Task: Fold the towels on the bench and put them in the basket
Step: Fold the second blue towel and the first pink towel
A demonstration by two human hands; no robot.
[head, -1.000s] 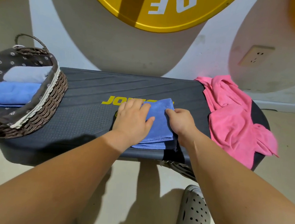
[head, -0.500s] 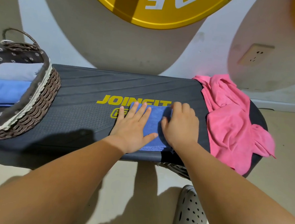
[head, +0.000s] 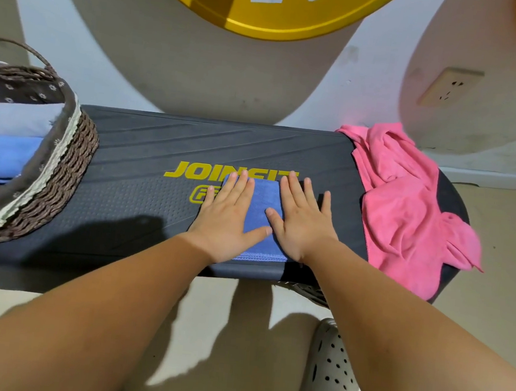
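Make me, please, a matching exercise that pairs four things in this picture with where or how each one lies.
Things:
1. folded blue towel
2. pink towel
3. wicker basket
4. perforated clog

Places or states:
A. on the floor below the bench
B. crumpled at the bench's right end
C. pressed flat under the left hand and right hand
D. at the bench's left end, with folded towels inside

Pairs: 1-C, 2-B, 3-D, 4-A.
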